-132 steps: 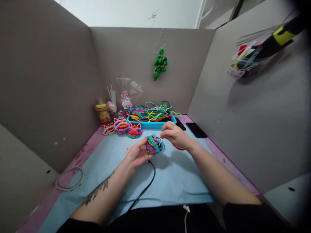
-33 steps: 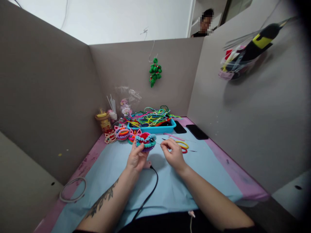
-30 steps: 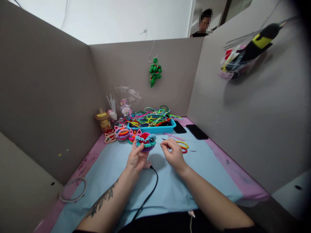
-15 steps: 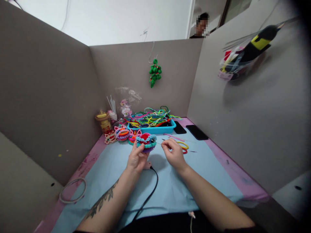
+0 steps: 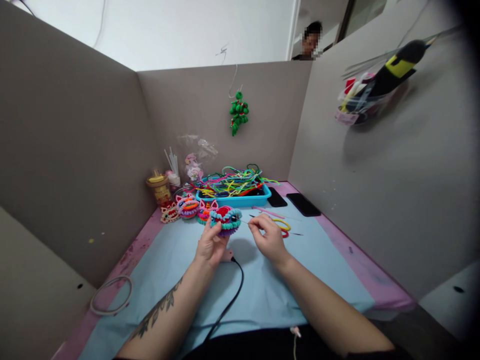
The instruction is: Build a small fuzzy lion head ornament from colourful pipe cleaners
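A small fuzzy pipe-cleaner head (image 5: 226,218) in light blue, teal, red and purple, with a dark shiny eye, sits in the fingers of my left hand (image 5: 210,246). The thumb presses its front, and the other fingers are mostly hidden behind it. To its right, my right hand (image 5: 268,238) pinches a thin pale strand (image 5: 245,222) between thumb and forefinger. The strand points toward the head; whether it joins it I cannot tell. Just behind my right hand lie yellow and red loops (image 5: 284,225), partly covered, and a slim pink tool (image 5: 268,212).
A blue tray (image 5: 240,201) piled with colourful pipe cleaners (image 5: 232,185) stands at the back. Several similar heads (image 5: 188,206) are at its left, two phones (image 5: 303,204) at its right. A black cable (image 5: 234,296) runs under my arms. Grey partitions (image 5: 225,110) enclose the table.
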`<action>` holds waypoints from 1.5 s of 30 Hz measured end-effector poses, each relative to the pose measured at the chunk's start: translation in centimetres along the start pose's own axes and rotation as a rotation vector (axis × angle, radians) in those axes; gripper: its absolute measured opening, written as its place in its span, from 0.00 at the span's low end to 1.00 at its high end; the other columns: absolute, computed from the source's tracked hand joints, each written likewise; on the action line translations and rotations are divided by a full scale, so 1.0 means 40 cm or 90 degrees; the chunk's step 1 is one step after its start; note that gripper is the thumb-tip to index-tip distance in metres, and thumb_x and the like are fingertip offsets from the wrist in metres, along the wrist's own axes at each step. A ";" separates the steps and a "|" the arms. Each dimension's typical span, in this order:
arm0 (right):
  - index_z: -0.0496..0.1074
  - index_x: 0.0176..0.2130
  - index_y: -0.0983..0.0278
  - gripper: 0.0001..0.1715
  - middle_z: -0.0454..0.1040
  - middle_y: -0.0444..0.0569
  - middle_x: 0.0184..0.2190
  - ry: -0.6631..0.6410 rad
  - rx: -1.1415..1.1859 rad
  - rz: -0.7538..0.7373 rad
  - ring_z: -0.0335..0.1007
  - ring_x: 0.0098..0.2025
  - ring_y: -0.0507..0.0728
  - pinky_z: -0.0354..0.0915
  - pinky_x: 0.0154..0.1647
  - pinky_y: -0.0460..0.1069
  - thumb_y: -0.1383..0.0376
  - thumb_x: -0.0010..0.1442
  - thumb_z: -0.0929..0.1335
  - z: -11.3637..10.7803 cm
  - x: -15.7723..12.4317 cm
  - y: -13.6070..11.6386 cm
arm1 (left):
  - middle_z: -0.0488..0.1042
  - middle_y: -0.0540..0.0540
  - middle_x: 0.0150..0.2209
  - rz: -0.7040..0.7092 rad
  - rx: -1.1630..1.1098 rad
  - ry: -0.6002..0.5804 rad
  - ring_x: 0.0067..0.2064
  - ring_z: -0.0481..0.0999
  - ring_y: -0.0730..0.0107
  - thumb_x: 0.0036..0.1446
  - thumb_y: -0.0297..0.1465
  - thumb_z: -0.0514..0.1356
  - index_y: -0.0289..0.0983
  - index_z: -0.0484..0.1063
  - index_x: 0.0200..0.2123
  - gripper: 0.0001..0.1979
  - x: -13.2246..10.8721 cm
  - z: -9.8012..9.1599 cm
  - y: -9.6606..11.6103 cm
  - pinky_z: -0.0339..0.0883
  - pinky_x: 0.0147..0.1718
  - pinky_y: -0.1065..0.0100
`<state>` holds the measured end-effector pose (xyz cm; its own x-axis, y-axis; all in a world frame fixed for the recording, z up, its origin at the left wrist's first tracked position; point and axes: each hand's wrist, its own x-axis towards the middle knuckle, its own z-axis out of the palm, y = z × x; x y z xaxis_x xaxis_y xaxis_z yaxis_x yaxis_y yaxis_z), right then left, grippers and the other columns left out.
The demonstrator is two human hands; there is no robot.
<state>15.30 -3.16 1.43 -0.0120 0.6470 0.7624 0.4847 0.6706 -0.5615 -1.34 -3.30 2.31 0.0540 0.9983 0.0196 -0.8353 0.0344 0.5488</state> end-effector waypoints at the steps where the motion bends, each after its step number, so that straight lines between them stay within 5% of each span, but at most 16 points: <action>1: 0.68 0.28 0.62 0.08 0.67 0.45 0.26 -0.001 -0.002 -0.005 0.64 0.32 0.54 0.60 0.36 0.49 0.70 0.57 0.63 0.000 -0.001 -0.001 | 0.73 0.48 0.40 0.001 -0.001 0.001 0.44 0.73 0.68 0.47 0.21 0.62 0.40 0.68 0.43 0.19 0.001 0.000 0.001 0.67 0.47 0.64; 45: 0.69 0.29 0.62 0.08 0.68 0.46 0.26 0.009 0.010 -0.002 0.64 0.32 0.55 0.61 0.35 0.50 0.69 0.58 0.63 0.002 0.000 0.005 | 0.74 0.47 0.38 -0.043 0.001 0.020 0.40 0.76 0.68 0.49 0.20 0.61 0.38 0.67 0.40 0.14 -0.003 -0.003 -0.005 0.71 0.43 0.63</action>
<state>15.31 -3.01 1.30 -0.0006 0.6394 0.7688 0.4714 0.6782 -0.5637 -1.25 -3.42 2.08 0.0930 0.9947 -0.0445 -0.8291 0.1021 0.5498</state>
